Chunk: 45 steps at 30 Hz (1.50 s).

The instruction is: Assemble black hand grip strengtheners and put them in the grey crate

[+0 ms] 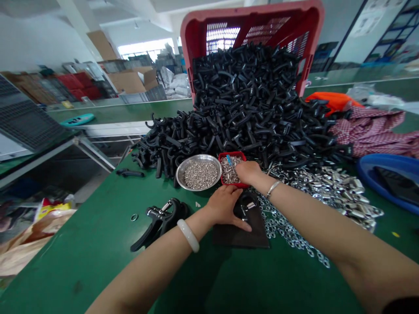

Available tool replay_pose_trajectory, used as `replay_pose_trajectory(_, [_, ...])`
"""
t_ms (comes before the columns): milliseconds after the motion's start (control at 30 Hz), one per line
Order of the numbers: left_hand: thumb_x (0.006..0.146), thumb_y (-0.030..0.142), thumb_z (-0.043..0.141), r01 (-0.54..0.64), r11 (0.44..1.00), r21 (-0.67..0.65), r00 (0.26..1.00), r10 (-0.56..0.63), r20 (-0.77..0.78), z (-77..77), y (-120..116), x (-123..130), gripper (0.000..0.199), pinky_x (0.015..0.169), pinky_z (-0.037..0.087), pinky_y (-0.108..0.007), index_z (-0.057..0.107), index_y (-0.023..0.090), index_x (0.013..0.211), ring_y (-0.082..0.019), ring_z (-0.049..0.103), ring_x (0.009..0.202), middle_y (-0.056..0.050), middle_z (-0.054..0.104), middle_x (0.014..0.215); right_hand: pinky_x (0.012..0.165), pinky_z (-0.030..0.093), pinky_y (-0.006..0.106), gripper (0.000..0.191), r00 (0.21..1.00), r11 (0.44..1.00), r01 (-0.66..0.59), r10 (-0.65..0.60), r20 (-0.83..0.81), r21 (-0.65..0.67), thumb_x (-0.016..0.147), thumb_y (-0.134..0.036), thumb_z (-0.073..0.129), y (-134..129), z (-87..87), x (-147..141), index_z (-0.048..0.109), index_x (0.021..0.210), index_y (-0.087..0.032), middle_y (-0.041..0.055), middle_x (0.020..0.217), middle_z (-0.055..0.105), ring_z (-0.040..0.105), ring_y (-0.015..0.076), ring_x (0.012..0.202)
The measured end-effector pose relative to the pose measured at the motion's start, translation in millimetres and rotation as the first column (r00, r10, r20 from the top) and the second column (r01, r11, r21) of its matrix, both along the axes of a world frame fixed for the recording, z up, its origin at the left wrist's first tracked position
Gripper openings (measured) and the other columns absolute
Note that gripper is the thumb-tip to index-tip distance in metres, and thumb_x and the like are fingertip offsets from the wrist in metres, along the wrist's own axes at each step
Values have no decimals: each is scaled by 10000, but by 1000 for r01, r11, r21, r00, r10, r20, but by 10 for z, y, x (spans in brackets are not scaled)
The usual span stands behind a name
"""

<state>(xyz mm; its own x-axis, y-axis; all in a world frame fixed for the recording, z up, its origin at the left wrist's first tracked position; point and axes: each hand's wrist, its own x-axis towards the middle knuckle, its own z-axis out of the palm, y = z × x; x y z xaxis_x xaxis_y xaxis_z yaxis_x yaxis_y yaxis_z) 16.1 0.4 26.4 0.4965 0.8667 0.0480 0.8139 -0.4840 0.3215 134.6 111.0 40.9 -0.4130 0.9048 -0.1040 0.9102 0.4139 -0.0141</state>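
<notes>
A: Hands together?
B: No, apart. The left hand (pixel 222 206) lies flat on a sprung black plastic grip (pixel 245 206) on a dark mat (pixel 257 235).
A: The right hand (pixel 248 172)?
B: Farther out, at a red tray (pixel 230 154) of metal clips (pixel 229 171), fingers hidden. Beyond rises a heap of black grips (pixel 242 100).

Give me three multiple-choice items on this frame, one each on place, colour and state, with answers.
1. What does the right hand touch? A) steel bowl B) red tray C) blue tub
2. What colour is the bangle on the left wrist? A) red B) black C) white
3. How does the red crate stand? A) level, lidded B) tipped, mouth forward C) upside down

1: B, the hand rests at the tray's rim.
2: C, a pale white band circles the wrist.
3: B, black plastic parts heap from its open mouth.
</notes>
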Motion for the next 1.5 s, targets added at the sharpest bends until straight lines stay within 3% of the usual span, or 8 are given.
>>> replay_pose_trajectory(200, [825, 406, 443, -433, 900, -39, 900, 430, -75, 165, 457, -17, 310, 757, 442, -380, 633, 226, 990, -269, 580, 917, -109, 631, 1001, 719, 438, 280, 217, 988, 999, 35, -28, -154, 38, 782, -283, 502, 24, 26, 168, 685, 850, -190, 94, 910, 672, 606, 213, 870])
replay_pose_trajectory(333, [752, 326, 572, -417, 907, -54, 892, 397, -215, 158, 726, 69, 249, 763, 441, -401, 656, 198, 948, -299, 586, 927, -144, 639, 996, 684, 429, 238, 157, 960, 999, 44, -41, -275, 6, 734, -282, 563, 47, 7, 277, 682, 773, -186, 49, 825, 679, 606, 172, 796])
replay_pose_trajectory(667, [765, 361, 552, -480, 876, -46, 876, 475, -89, 120, 757, -4, 203, 721, 443, -328, 648, 234, 890, -227, 599, 840, -74, 662, 922, 668, 444, 210, 163, 848, 998, 1, -34, -529, -63, 757, -222, 565, -154, -28, 520, 666, 858, -145, 16, 798, 682, 607, 126, 729])
replay_pose_trajectory(867, [786, 297, 521, -340, 933, -120, 893, 360, 272, 145, 443, -37, 174, 716, 435, -273, 649, 216, 873, -168, 593, 778, -23, 677, 855, 779, 428, 292, 200, 920, 992, -108, 126, -372, 70, 801, -166, 487, -709, -8, 821, 674, 868, -179, 51, 862, 647, 575, 172, 829])
replay_pose_trajectory(1067, [794, 219, 472, -169, 948, -269, 909, 255, 329, 81, 105, -14, 241, 739, 426, -281, 641, 224, 967, -164, 603, 802, -4, 687, 837, 770, 412, 269, 279, 955, 975, -216, 222, -196, 50, 818, -85, 418, -932, -114, 882, 661, 932, -160, 84, 853, 594, 545, 176, 853])
replay_pose_trajectory(1200, [828, 220, 387, -184, 940, -289, 878, 289, 381, 29, 23, 2, 244, 628, 430, -251, 610, 195, 924, -131, 589, 658, -15, 655, 772, 727, 410, 287, 285, 969, 967, -247, 247, 9, 63, 786, -40, 420, -988, -73, 796, 652, 912, -147, 106, 844, 576, 533, 205, 849])
replay_pose_trajectory(1400, [854, 256, 331, -135, 824, -551, 748, 449, 488, -61, -21, 42, 156, 402, 343, -172, 419, 194, 968, -83, 552, 446, 4, 614, 734, 654, 434, 313, 250, 924, 924, -365, 344, 168, 112, 812, -67, 412, -1062, 33, 617, 657, 827, -113, 147, 862, 573, 527, 258, 875])
replay_pose_trajectory(1500, [844, 276, 371, -153, 866, -476, 793, 395, 464, -70, -20, 38, 122, 451, 368, -188, 434, 190, 903, -84, 550, 467, 0, 632, 737, 629, 442, 310, 243, 904, 912, -399, 374, 207, 96, 801, -54, 427, -1061, 35, 553, 663, 816, -110, 149, 851, 581, 536, 256, 856])
